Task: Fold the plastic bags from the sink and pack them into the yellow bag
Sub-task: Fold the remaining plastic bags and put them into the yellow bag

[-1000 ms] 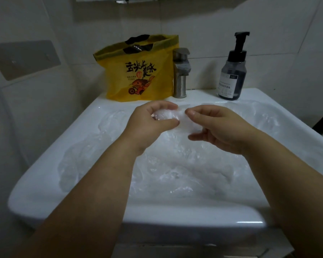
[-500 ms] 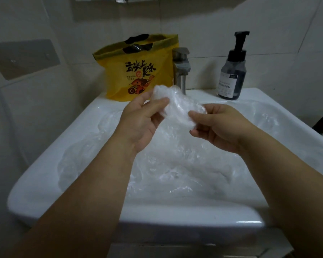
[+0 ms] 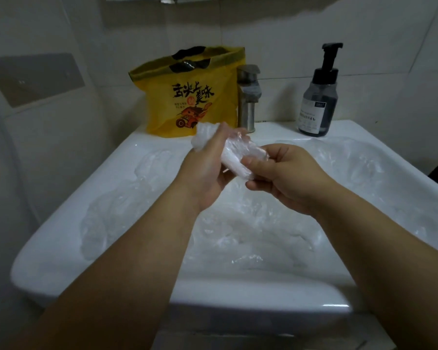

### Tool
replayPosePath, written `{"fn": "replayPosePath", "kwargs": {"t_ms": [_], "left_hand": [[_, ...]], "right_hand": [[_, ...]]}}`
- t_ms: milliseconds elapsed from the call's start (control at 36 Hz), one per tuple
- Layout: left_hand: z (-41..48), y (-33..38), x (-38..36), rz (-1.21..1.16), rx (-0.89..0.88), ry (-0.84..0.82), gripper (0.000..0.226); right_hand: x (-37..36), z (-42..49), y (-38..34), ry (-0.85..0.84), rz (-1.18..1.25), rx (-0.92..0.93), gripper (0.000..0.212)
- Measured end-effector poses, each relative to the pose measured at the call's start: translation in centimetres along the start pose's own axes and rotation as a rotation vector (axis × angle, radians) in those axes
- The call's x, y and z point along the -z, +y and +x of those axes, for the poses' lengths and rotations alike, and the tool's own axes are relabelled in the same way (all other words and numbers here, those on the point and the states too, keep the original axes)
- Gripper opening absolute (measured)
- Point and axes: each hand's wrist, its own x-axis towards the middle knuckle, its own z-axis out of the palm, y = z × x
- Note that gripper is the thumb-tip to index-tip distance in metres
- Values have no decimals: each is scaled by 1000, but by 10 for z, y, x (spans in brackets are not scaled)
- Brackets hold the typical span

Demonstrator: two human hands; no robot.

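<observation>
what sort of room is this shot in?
Most likely a bathroom or washroom: a white ceramic sink set against a pale tiled wall, a brushed steel tap at its back, and a dark pump-top soap bottle on the ledge beside it.

Dim, soft focus; wide-angle bowing at edges.
</observation>
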Motion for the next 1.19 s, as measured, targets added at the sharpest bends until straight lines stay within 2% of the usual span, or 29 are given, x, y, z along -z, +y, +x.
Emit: {"fn": "replayPosePath", "kwargs": {"t_ms": [194,389,500,750,1083,1194], "left_hand": [[2,1,12,155,-58,48,13],[-1,6,23,330,-74,-3,9],[-1,4,21,322,-114,6,6],[-7,12,21,245,-22,-127,12],[-12,17,21,178,50,-226,32],[-13,17,21,166,74,-222,36]], "right_hand": [[9,-1,-5,21,40,-51,6],[17,-3,-9,32,151,-74,9],[16,-5,-10,-105,252,-103,16],[31,-3,-13,2,190,-93,13],[39,-10,-18,-167,130,-20,17],[39,-9,-15,-232,113,-47,15]]}}
